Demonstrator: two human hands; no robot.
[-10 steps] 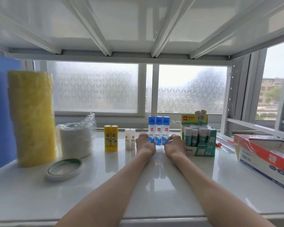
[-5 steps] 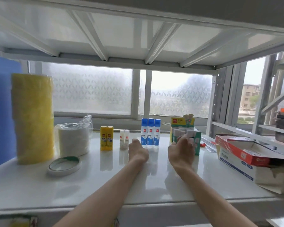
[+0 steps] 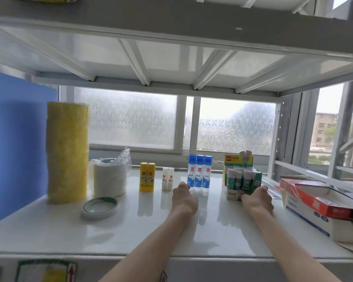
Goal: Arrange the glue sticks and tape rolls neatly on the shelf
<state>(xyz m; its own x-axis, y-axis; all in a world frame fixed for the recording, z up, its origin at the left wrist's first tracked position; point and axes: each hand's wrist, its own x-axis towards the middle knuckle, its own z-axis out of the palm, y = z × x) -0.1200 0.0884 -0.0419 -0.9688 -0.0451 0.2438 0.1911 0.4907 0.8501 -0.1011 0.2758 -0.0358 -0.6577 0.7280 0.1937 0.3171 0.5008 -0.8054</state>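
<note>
A: Head view, entry one. I take the three blue-capped glue sticks (image 3: pixel 199 174) as my landmark. They stand upright on the white shelf (image 3: pixel 130 231), long axes vertical, caps up, side by side and touching, in a row that runs left to right.

B: Hands?

A: My left hand (image 3: pixel 184 198) rests on the shelf just in front of the landmark's left stick, fingers curled narrow, knuckles toward me. I cannot tell whether the fingertips touch the stick. My right hand (image 3: pixel 257 198) is well right of the landmark, fingers wrapped on the front lower corner of the green glue-stick display box (image 3: pixel 242 183), holding it.

B: The box's contents?

A: Green-labelled sticks stand upright in it, caps up, with a yellow header card at the back.

B: Left of the landmark?

A: Two small white glue sticks (image 3: pixel 168 179) come first, upright and paired. Further left are two yellow glue sticks (image 3: pixel 147 177), also upright and touching. Then a white tape roll stack in plastic wrap (image 3: pixel 109 177), axis vertical. Furthest left is a tall yellow tape roll stack (image 3: pixel 67 151), axis vertical too. A single green-edged tape roll (image 3: pixel 100 207) lies flat, nearer me than the wrapped stack, hole facing up.

B: Far right?

A: A red and white carton (image 3: pixel 322 208), its flap open, right of the display box.
</note>
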